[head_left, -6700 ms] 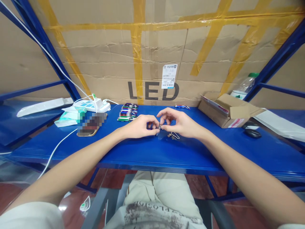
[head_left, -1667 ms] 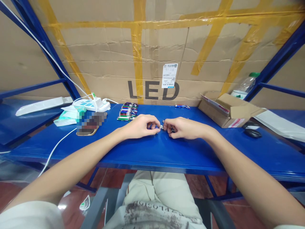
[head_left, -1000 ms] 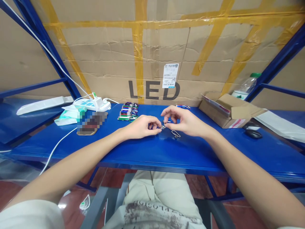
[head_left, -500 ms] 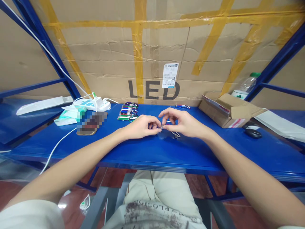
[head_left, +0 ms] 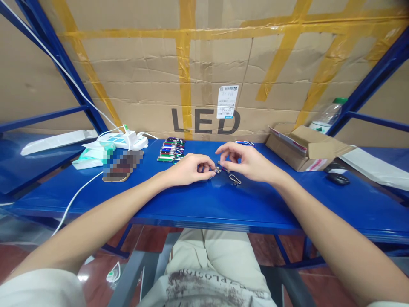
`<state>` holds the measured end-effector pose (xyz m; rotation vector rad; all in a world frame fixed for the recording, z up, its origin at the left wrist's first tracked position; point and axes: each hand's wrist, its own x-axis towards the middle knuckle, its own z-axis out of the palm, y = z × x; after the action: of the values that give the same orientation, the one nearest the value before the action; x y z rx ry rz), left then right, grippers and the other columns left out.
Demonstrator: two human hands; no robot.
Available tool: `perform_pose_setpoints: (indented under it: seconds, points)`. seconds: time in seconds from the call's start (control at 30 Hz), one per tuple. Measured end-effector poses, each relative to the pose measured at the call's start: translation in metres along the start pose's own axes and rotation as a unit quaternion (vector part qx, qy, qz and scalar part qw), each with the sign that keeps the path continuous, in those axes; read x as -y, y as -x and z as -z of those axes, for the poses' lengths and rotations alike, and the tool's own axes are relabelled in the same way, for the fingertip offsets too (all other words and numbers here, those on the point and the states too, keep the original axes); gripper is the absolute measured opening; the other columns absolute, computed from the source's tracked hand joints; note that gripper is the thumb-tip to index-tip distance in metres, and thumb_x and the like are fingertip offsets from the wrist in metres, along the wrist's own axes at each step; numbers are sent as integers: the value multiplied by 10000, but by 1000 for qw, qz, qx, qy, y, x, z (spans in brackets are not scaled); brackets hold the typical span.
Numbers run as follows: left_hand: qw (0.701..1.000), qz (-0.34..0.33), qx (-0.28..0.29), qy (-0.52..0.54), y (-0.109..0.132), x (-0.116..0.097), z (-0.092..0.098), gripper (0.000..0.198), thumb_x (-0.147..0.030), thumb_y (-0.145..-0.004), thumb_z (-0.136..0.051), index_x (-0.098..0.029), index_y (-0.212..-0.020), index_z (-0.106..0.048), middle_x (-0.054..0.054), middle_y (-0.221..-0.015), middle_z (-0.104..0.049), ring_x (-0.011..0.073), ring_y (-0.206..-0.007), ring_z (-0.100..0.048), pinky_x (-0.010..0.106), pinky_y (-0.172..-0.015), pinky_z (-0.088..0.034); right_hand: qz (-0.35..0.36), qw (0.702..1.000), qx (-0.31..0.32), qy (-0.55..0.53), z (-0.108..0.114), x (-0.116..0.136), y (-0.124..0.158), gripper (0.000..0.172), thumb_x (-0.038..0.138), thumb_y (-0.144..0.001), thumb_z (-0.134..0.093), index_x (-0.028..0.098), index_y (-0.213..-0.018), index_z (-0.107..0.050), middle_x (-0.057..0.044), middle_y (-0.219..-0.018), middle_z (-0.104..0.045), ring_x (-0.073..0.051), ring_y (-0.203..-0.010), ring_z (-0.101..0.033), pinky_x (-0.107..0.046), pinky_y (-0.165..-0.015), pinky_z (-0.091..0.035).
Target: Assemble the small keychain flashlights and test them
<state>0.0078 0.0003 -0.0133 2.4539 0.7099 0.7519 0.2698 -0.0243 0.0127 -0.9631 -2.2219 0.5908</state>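
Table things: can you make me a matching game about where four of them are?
Things:
1 power strip
2 cardboard box
3 flashlight pile
4 small flashlight

Places:
A pinched in the left hand
B on the table's right side
C far left, with white cables
D just before the LED letters

Pairs: 1-C, 2-B, 3-D, 4-A.
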Motion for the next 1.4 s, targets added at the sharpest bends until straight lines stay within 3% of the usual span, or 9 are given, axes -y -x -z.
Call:
perform_pose_setpoints:
  seconds: [0.13,0.27,0.43,0.7,0.97,1.07,1.27,1.4]
  points:
    - [1000,5,-28,-3,-1,-1,-1,209,-372,-966,-750,-178,-1044,-767,8,-837,-730,141,-719,-607,282,-724,-483,-22,996,0,87,5,-1,0,190,340,-964,-639,200,-1085,-683,-10,-808,-730,-175,-701,-617,-299,-691,-433]
    - [997,9,-67,-23,-2,-1,0,178,-355,-983,-713,-184,-1024,-741,24,-882,-751,159,-770,-638,295,-741,-483,-76,981,106,142,10,1,0,101,316,-919,-644,222,-882,-655,12,-685,-687,-168,-621,-571,-299,-639,-377]
    - [995,13,-96,-37,-2,0,1,226,-402,-986,-707,-182,-1038,-724,25,-905,-748,161,-762,-641,302,-741,-490,-117,954,224,162,13,3,1,35,245,-844,-670,236,-817,-649,10,-717,-715,-169,-616,-592,-295,-607,-382]
    - [994,7,-104,-40,-3,0,2,221,-401,-986,-709,-184,-1026,-713,16,-909,-729,153,-756,-626,301,-742,-484,-64,967,241,60,2,4,1,34,226,-855,-651,212,-879,-670,8,-763,-696,-161,-671,-595,-282,-659,-442]
    - [994,0,-105,-43,-2,0,2,205,-390,-997,-701,-188,-1028,-700,19,-955,-732,151,-774,-631,300,-759,-491,-45,971,231,49,-2,-2,1,119,253,-899,-655,203,-999,-696,5,-793,-687,-169,-692,-591,-281,-660,-442]
    - [993,2,-107,-43,-2,0,2,199,-388,-1004,-691,-192,-1034,-685,21,-988,-741,156,-807,-654,294,-753,-487,-21,980,191,53,-4,-5,0,118,252,-928,-646,201,-1024,-692,-16,-866,-725,-173,-739,-612,-284,-702,-459]
    - [993,11,-108,-35,-2,1,2,202,-399,-1004,-687,-207,-1066,-676,9,-963,-749,158,-799,-659,296,-745,-490,37,998,-43,39,-8,-10,-3,110,304,-984,-659,216,-1045,-684,-13,-870,-719,-165,-692,-587,-305,-691,-457]
    - [994,3,-99,-36,-2,2,2,214,-407,-1014,-677,-205,-1083,-688,16,-972,-753,159,-793,-650,313,-778,-503,45,995,-90,-14,-8,-12,-3,136,337,-983,-707,222,-1056,-698,-24,-932,-732,-173,-731,-598,-321,-696,-462]
